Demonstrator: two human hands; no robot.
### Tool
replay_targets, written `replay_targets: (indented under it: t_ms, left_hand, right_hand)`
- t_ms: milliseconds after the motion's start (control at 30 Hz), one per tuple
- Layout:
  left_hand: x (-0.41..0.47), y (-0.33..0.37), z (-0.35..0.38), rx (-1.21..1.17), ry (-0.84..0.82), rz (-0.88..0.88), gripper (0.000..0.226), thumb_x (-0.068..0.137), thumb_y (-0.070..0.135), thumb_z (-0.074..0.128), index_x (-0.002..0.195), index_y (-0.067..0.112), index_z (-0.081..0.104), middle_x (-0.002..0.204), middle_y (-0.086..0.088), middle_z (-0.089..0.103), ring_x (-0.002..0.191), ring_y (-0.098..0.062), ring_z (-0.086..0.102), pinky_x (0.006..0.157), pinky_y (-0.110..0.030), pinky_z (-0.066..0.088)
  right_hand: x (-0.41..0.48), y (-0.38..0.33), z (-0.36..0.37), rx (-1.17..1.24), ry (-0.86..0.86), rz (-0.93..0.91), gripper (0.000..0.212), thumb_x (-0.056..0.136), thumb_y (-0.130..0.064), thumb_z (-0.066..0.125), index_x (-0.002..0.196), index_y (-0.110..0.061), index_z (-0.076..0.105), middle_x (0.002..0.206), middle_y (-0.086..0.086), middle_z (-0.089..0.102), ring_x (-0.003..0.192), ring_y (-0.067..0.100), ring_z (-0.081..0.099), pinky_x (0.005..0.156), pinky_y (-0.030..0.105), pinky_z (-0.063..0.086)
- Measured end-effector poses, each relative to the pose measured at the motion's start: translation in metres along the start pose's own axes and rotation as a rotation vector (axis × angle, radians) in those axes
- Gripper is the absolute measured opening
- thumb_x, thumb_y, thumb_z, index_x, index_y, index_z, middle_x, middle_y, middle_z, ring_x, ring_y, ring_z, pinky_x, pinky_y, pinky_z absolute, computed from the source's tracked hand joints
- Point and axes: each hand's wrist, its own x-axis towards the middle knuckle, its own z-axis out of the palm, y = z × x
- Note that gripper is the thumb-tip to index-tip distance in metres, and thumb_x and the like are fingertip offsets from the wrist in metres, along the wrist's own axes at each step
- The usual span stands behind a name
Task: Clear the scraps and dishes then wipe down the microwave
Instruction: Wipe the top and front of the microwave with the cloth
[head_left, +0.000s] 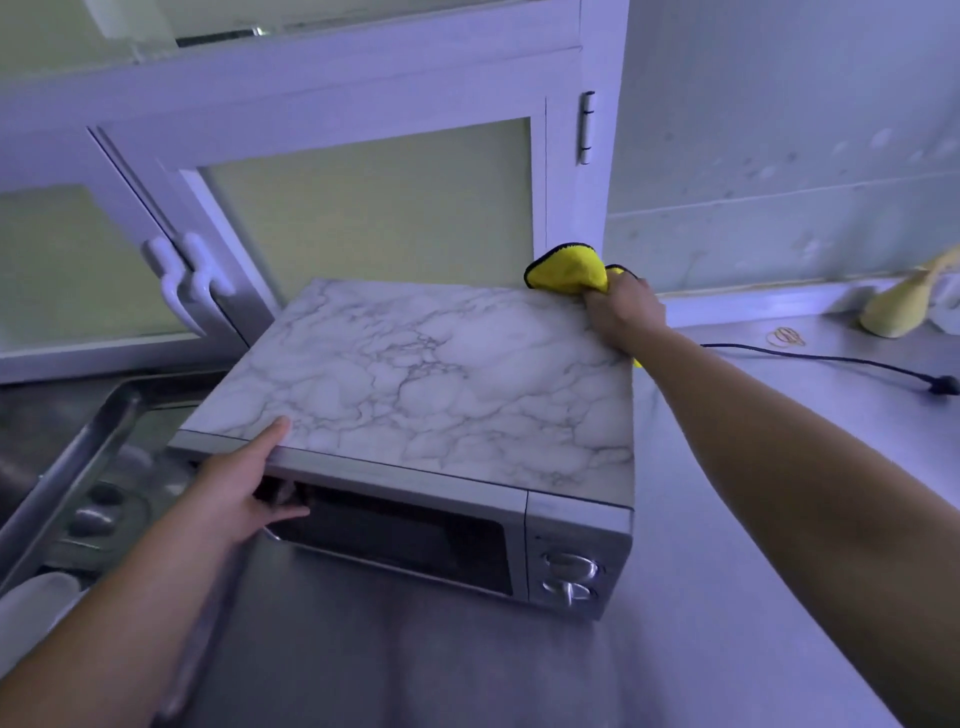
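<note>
Two hands are working well apart: my left hand (244, 488) is gripping the front left edge of the microwave (415, 384), which is lying lengthwise across the counter (727, 545) between them, and my right hand (623, 317) is clutching the yellow cloth (569, 270) at its far right corner.

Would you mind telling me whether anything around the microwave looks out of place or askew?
The microwave sits skewed, angled to the cabinets behind it rather than square. A black cord trails loose across the counter, its plug lying on the surface. Nothing looks spilled or damaged.
</note>
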Motion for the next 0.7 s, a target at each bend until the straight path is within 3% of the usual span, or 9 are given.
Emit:
replay_targets:
  t_ms: [100,167,233,333,467,533,633,700]
  left_hand:
    - [0.008,0.01,-0.006,0.041,-0.072,0.037,0.041,0.085,0.036,0.074,0.121,0.024,0.059,0.112,-0.005,0.061,0.101,-0.032,0.056,0.086,-0.072,0.046]
    - [0.013,0.016,-0.01,0.093,-0.113,0.058,0.042,0.086,0.034,0.073,0.124,0.024,0.058,0.116,-0.004,0.064,0.109,-0.031,0.058,0.084,-0.069,0.048]
    - [0.02,0.022,-0.016,0.155,-0.187,0.052,0.037,0.088,0.033,0.071,0.121,0.022,0.06,0.111,-0.006,0.066,0.102,-0.03,0.062,0.076,-0.062,0.055]
    - [0.026,0.029,-0.022,0.249,-0.299,0.049,0.02,0.091,0.034,0.067,0.103,0.018,0.063,0.095,-0.007,0.069,0.084,-0.025,0.063,0.051,-0.047,0.059]
    - [0.034,0.038,-0.027,0.28,-0.339,0.116,0.017,0.089,0.034,0.069,0.09,0.018,0.064,0.065,0.003,0.073,0.078,-0.022,0.063,0.043,-0.039,0.057]
    - [0.041,0.039,-0.029,0.256,-0.361,0.161,0.026,0.083,0.04,0.076,0.092,0.017,0.066,0.077,-0.001,0.075,0.08,-0.023,0.065,0.044,-0.041,0.057]
    - [0.055,0.035,-0.033,0.168,-0.324,0.251,0.075,0.059,0.052,0.09,0.118,0.016,0.062,0.113,-0.008,0.07,0.089,-0.025,0.07,0.057,-0.054,0.059]
    - [0.046,0.029,-0.036,0.06,-0.286,0.288,0.076,0.063,0.049,0.089,0.122,0.017,0.055,0.114,-0.004,0.067,0.093,-0.018,0.069,0.069,-0.048,0.06]
  right_hand:
    - [-0.034,0.011,-0.007,-0.013,0.048,0.038,0.026,0.089,-0.027,0.041,0.104,-0.016,0.058,0.115,0.01,0.059,0.114,0.035,0.051,0.085,0.042,0.042]
    - [-0.061,0.019,-0.01,0.007,0.108,0.058,0.02,0.085,-0.028,0.04,0.093,-0.018,0.056,0.109,0.01,0.06,0.11,0.036,0.051,0.08,0.04,0.041]
    - [-0.093,0.021,-0.013,0.032,0.169,0.114,0.022,0.079,-0.03,0.039,0.088,-0.018,0.055,0.105,0.01,0.061,0.107,0.036,0.052,0.078,0.04,0.041]
    - [-0.142,0.018,-0.013,0.019,0.235,0.207,0.038,0.074,-0.035,0.033,0.094,-0.014,0.058,0.11,0.012,0.061,0.111,0.036,0.051,0.088,0.043,0.041]
    - [-0.197,0.014,-0.004,-0.043,0.304,0.332,0.031,0.089,-0.028,0.043,0.111,-0.01,0.055,0.125,0.012,0.054,0.125,0.032,0.042,0.1,0.048,0.033]
    - [-0.221,0.011,0.001,-0.071,0.333,0.387,0.032,0.091,-0.025,0.044,0.117,-0.009,0.053,0.13,0.012,0.051,0.129,0.031,0.039,0.102,0.049,0.032]
    - [-0.257,0.0,0.007,-0.077,0.367,0.458,0.033,0.092,-0.025,0.043,0.12,-0.01,0.05,0.132,0.013,0.049,0.132,0.031,0.036,0.104,0.051,0.03]
    - [-0.281,-0.007,0.009,-0.081,0.393,0.496,0.032,0.09,-0.025,0.042,0.119,-0.011,0.049,0.131,0.013,0.05,0.131,0.031,0.037,0.106,0.053,0.03]
